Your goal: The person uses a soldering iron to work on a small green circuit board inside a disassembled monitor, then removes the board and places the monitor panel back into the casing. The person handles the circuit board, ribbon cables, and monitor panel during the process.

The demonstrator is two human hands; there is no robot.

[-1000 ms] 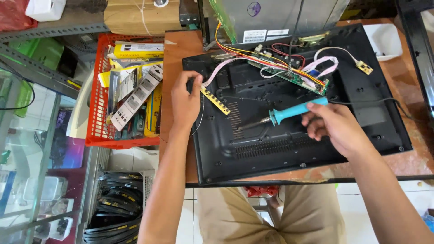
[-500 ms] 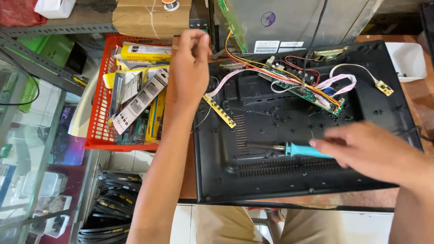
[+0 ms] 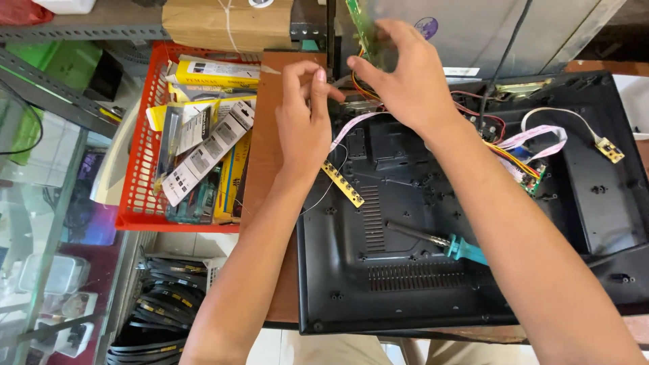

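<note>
A person's two bare hands work at the far edge of a wide black plastic back cover [image 3: 433, 270], lying inside-up on a brown wooden bench. The right hand [image 3: 405, 81] reaches past the cover's top rim with fingers spread and curled around the lower end of a green circuit board [image 3: 362, 27] standing upright there; how firmly it grips cannot be told. The left hand [image 3: 304, 125], just beside it at the cover's upper left corner, has thumb and forefinger pinched together, apparently on a thin wire (too fine to make out clearly). A soldering iron with a teal handle [image 3: 446, 245] lies loose inside the cover, below both hands and touched by neither. A narrow yellow strip board [image 3: 342, 183] sits near the cover's left wall, and a bundle of coloured wires [image 3: 514, 152] runs across its upper right. Left of the cover stands a red plastic basket [image 3: 138, 220] of boxed parts.
</note>
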